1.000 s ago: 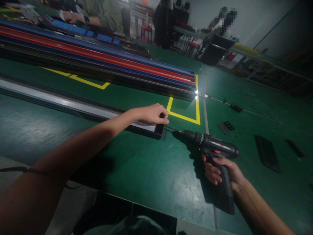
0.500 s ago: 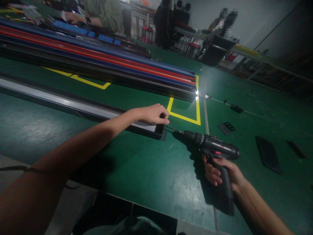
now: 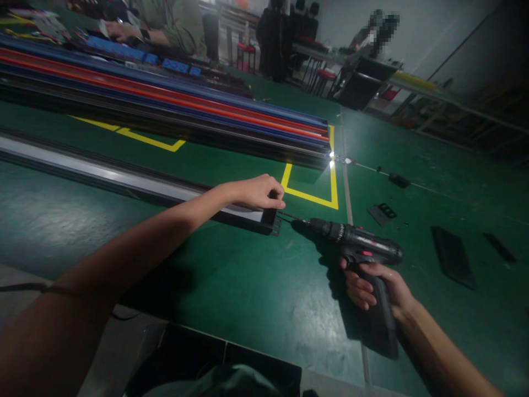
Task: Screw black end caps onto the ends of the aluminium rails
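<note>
A black cordless drill (image 3: 366, 242) is gripped by my right hand (image 3: 374, 284), fingers wrapped round its handle. Its long thin bit points left, with the tip at the end plate of a long black channel with a pale inside (image 3: 103, 165). My left hand (image 3: 264, 193) rests over that end of the channel, its fingers curled in around the end piece (image 3: 274, 221). The end piece is black with small slots along its outer edge. Whether a screw sits at the bit's tip is too small to tell.
Long blue, red and black profiles (image 3: 185, 105) lie bundled behind the channel. A small slotted plate (image 3: 382, 214), a dark flat block (image 3: 452, 256) and a cord with a switch (image 3: 399, 180) lie to the right on the green table (image 3: 248, 286). Across the table, a person's hand (image 3: 122, 31) works.
Almost nothing differs. The whole view has shifted slightly, and both hands, the drill and the channel keep the same places relative to each other.
</note>
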`<state>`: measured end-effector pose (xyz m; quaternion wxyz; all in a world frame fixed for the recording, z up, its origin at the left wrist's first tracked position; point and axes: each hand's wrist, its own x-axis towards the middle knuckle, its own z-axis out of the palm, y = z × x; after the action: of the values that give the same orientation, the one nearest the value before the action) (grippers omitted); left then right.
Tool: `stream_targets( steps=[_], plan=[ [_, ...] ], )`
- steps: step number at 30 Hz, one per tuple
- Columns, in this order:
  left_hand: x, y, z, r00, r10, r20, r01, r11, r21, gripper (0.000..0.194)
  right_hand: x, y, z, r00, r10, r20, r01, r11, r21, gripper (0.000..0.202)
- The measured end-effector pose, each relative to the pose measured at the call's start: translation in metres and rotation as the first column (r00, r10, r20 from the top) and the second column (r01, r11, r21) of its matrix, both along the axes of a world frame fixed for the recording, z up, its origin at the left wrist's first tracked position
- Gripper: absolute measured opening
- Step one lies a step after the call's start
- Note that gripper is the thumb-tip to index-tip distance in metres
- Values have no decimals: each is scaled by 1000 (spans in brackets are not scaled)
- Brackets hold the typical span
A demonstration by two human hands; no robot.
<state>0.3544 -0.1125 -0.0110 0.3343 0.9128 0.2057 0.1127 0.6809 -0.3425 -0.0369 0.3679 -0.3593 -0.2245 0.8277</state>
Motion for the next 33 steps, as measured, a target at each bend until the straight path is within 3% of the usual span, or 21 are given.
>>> stream_targets(
  steps=[17, 33],
  plan=[
    [0, -1, 2, 1000, 3, -21, -2, 999, 40, 29, -1, 1, 2, 999, -6, -36, 5, 1000, -9, 32],
    [-1, -1, 4, 999, 13, -34, -12, 1000, 26, 30, -3, 1, 3, 998, 1, -57, -2, 1000, -16, 24]
  ],
)
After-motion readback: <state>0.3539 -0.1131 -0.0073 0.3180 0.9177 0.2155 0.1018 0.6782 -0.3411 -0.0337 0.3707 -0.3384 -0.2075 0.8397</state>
